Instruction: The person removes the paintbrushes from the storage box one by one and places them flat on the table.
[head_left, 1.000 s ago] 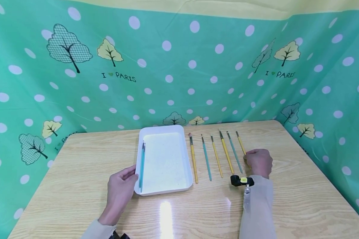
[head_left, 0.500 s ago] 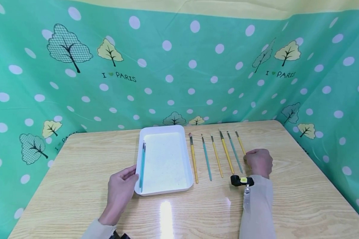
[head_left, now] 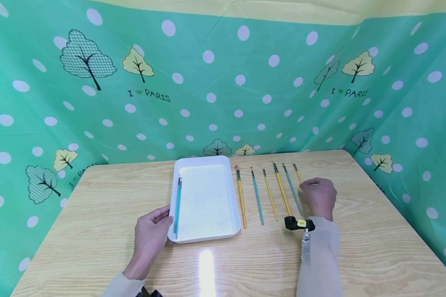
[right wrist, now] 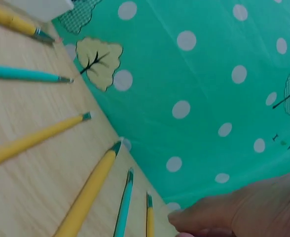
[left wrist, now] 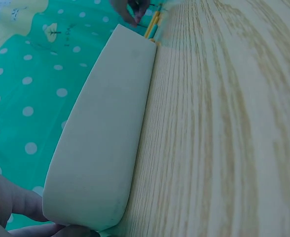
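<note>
Six brushes lie in a spread row on the table (head_left: 96, 206), right of the white tray (head_left: 204, 238); inside the tray, two slim teal brushes (head_left: 177, 204) lie side by side along its left wall. Your right hand (head_left: 319, 196) is at the outermost yellow brush (head_left: 297, 174), whose bristle end points toward the backdrop (head_left: 223, 82) and whose lower handle is hidden by the hand. Right fingers: curled, thumb and forefinger close together; cannot tell from either view whether the handle is between them. Left hand (head_left: 154, 233): thumb and fingers close about the tray's near-left edge, gripping it.

Step in hand, as judged: handling that end brush. Check the contact before you move; a light thumb-and-forefinger pinch on the handle should do. The neighbouring teal brush (head_left: 292, 189) lies just beside your fingertips, so approach from the outer side and lift straight up rather than sideways. A slender round handle may roll if nudged. Let your left hand steady the tray without tilting it.
</note>
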`<control>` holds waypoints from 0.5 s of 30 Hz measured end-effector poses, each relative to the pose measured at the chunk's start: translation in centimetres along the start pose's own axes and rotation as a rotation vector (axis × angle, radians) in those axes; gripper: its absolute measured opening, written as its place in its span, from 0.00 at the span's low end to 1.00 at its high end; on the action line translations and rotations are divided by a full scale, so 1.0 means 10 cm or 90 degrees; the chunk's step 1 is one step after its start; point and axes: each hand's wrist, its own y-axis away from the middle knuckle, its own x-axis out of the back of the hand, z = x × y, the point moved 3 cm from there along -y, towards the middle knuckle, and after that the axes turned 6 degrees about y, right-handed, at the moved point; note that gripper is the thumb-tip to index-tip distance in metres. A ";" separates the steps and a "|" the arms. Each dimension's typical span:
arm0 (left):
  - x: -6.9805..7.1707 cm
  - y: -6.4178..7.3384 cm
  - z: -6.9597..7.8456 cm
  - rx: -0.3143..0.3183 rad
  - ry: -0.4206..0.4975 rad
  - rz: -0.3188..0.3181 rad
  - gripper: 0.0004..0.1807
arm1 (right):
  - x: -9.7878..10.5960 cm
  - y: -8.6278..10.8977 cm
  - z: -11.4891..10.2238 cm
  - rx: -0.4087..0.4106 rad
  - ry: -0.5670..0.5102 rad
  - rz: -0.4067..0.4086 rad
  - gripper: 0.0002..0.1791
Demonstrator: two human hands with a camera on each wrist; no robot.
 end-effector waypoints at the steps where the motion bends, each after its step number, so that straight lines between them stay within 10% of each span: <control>1: 0.00 0.00 0.00 0.000 0.000 0.000 0.22 | -0.01 0.00 -0.02 0.012 -0.007 0.000 0.14; 15: 0.00 0.00 -0.01 0.010 -0.005 -0.005 0.22 | -0.28 0.08 -0.46 0.091 -0.143 -0.172 0.16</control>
